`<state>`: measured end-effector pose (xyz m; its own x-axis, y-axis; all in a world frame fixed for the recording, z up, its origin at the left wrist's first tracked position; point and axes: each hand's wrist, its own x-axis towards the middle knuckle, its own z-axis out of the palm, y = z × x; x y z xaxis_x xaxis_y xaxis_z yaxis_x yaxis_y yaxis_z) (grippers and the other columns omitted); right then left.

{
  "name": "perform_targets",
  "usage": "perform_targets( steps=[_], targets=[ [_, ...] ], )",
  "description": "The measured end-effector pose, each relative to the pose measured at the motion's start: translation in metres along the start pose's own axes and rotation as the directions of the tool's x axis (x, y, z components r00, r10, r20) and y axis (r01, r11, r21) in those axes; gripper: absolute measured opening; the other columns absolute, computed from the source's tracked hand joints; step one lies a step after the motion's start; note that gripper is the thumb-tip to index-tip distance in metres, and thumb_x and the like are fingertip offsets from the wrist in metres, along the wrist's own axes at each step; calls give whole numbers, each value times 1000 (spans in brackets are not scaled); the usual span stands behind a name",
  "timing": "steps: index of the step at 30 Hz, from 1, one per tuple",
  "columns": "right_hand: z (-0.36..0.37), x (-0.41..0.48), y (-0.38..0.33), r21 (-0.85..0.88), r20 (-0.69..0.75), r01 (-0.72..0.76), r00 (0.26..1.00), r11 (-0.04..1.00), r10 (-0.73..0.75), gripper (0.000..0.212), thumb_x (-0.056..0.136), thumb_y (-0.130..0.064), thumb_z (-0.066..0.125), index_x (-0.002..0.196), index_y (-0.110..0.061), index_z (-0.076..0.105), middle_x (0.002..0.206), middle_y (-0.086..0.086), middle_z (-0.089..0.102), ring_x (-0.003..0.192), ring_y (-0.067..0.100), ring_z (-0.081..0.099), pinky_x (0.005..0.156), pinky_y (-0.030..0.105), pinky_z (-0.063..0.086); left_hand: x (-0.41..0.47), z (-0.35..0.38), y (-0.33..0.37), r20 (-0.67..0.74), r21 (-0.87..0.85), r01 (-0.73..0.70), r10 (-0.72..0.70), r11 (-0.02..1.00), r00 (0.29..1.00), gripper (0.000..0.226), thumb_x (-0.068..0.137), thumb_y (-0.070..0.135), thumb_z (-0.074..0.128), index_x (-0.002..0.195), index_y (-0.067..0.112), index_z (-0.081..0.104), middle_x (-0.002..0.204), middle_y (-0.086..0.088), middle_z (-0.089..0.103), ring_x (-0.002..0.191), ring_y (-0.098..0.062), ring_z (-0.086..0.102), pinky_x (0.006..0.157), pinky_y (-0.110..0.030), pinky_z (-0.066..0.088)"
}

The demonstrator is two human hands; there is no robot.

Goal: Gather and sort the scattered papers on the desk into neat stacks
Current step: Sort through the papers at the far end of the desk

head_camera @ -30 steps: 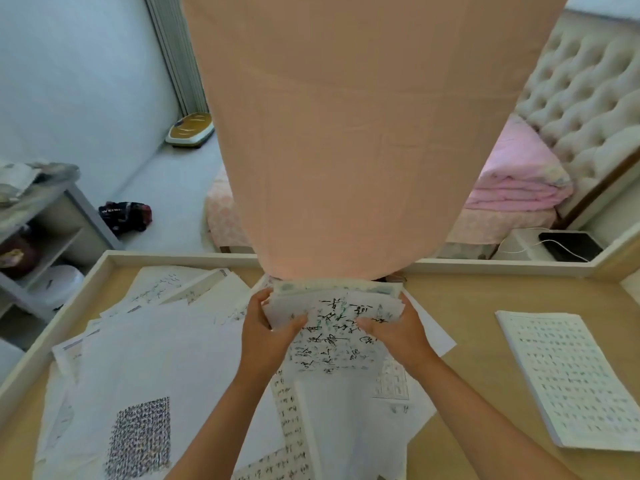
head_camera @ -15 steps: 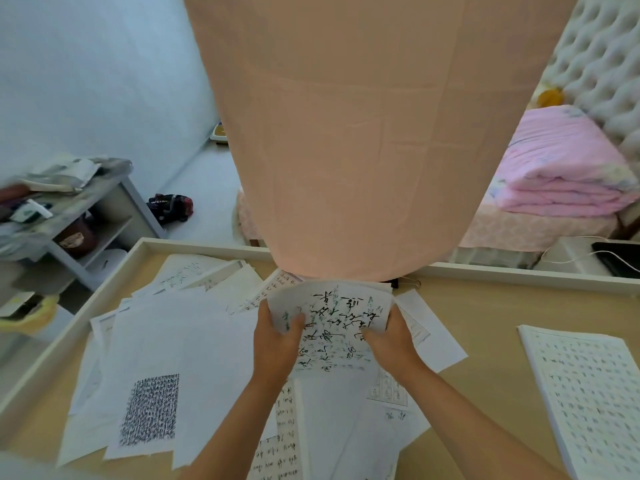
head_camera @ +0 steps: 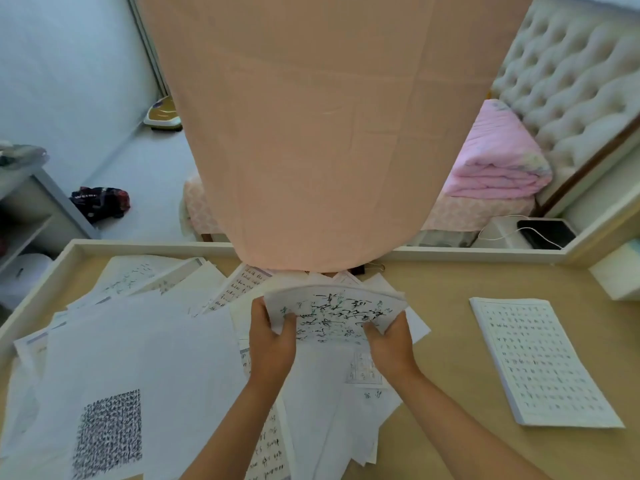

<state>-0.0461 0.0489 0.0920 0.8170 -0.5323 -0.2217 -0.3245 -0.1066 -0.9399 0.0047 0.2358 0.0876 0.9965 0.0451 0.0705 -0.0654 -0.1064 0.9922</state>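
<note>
- Head view: pinching the bundle of sheets (head_camera: 334, 315) with left hand (head_camera: 272, 344) at its left edge and right hand (head_camera: 390, 344) at its right, thumbs on top.
- Held above scattered papers (head_camera: 156, 341) at mid desk (head_camera: 446, 289); bowed more than half a second ago.
- Lying unchanged to the right: neat stack (head_camera: 540, 358).

White papers (head_camera: 173, 341) with black script, tan desk (head_camera: 450, 282), peach cloth (head_camera: 311, 133).

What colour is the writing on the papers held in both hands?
Mostly black, with small green marks, on white papers; the head view shows it.
</note>
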Motion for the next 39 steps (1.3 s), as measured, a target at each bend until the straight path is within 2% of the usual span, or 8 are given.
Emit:
perform_targets(
  steps=[8, 13, 18, 22, 26, 31, 35, 39],
  targets=[
    [-14, 10, 21, -25, -39, -57, 998, 998, 56, 35, 91, 5, 56, 117, -18, 53, 109, 1, 67, 102, 14, 64, 71, 8, 50, -2, 17, -44, 106, 33, 192, -194, 981, 975, 38, 90, 3, 64, 119, 23, 49, 107, 8, 60, 102, -16, 60, 75, -24, 49],
    [-8, 15, 19, 57, 3, -80, 997, 995, 80, 44, 96, -2, 56, 136, -19, 45, 124, -3, 61, 114, 14, 58, 94, 26, 45, -4, 37, -34, 122, 142, 140, -157, 980, 980, 41, 96, 16, 60, 135, 16, 46, 117, 5, 59, 104, -13, 56, 78, -18, 46],
    [-47, 41, 10, 67, -25, -51, 998, 996, 53, 54, 89, -4, 67, 134, -17, 41, 118, -3, 58, 111, 19, 58, 78, 18, 48, 17, 41, -11, 266, 453, -146, 22, 879, 964, 12, 98, 20, 57, 108, 21, 51, 86, 7, 61, 70, -16, 59, 52, -27, 45],
    [-100, 64, 0, -304, -155, 323, 911, 896, -381, 93, 73, -9, 83, 148, -16, 29, 143, 2, 37, 130, 14, 36, 106, 28, 34, 20, 68, 19, 444, 604, -413, 143, 682, 885, 6, 96, 26, 59, 101, 29, 59, 73, 13, 58, 62, -6, 51, 51, -22, 35],
    [-137, 86, -10, -237, 297, 300, 928, 924, -225, 37, 80, -10, 78, 106, -33, 66, 104, -6, 69, 97, 16, 65, 79, 27, 53, 10, 108, 39, 516, 654, -519, 177, 550, 838, 11, 96, 34, 57, 106, 33, 63, 83, 14, 65, 71, -7, 56, 58, -24, 41],
    [-172, 107, 12, -34, 221, 64, 974, 997, -54, 24, 84, -9, 77, 105, -19, 74, 94, -4, 75, 92, 17, 70, 73, 26, 54, 10, 103, 40, 458, 811, -411, -16, 418, 889, 17, 90, 33, 60, 107, 34, 59, 88, 12, 66, 83, -15, 62, 60, -25, 36],
    [-194, 113, 34, 70, 207, 4, 978, 998, -18, 25, 83, -12, 77, 108, -15, 73, 96, 0, 77, 96, 22, 72, 81, 33, 57, 7, 83, 39, 191, 729, -55, -125, 682, 974, 12, 82, 29, 74, 82, 29, 61, 77, 9, 67, 70, -14, 61, 57, -26, 42],
    [-200, 113, 50, 107, 238, -1, 971, 994, -25, 27, 82, -5, 77, 107, -13, 70, 101, 5, 76, 99, 23, 71, 85, 37, 58, -19, 101, 35, -29, 55, 226, -225, 973, 974, 19, 82, 8, 76, 95, 11, 62, 86, -4, 72, 75, -19, 68, 60, -26, 53]
  ],
)
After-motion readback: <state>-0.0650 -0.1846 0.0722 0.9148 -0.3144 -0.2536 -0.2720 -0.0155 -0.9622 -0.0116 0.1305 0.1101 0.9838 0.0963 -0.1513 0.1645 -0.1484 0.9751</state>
